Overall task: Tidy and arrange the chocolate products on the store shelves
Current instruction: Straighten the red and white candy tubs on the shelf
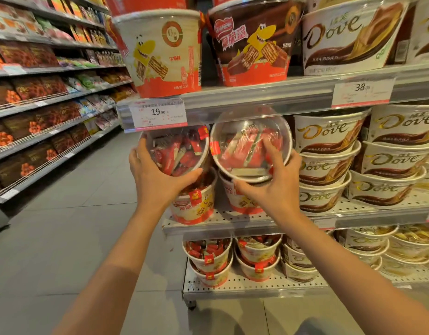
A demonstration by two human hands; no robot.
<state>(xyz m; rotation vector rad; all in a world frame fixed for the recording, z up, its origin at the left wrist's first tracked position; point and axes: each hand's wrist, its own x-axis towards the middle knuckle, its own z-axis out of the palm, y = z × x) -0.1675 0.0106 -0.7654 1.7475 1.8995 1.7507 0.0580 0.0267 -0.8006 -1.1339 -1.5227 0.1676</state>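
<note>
Gripping two tilted wafer tubs (178, 151) (251, 143) beside the Dove stack (329, 165), left hand (158, 175) and right hand (274, 182) are midway through straightening; lower tubs (208, 259) are looking untidy.

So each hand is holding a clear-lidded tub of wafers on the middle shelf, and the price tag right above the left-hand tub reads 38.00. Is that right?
Not quite. The head view shows the price tag above the left tub reads 19.90; the 38.00 tag sits farther right, over the Dove tubs. The rest holds: the left hand and the right hand each hold a clear-lidded tub, the right tub included.
</note>
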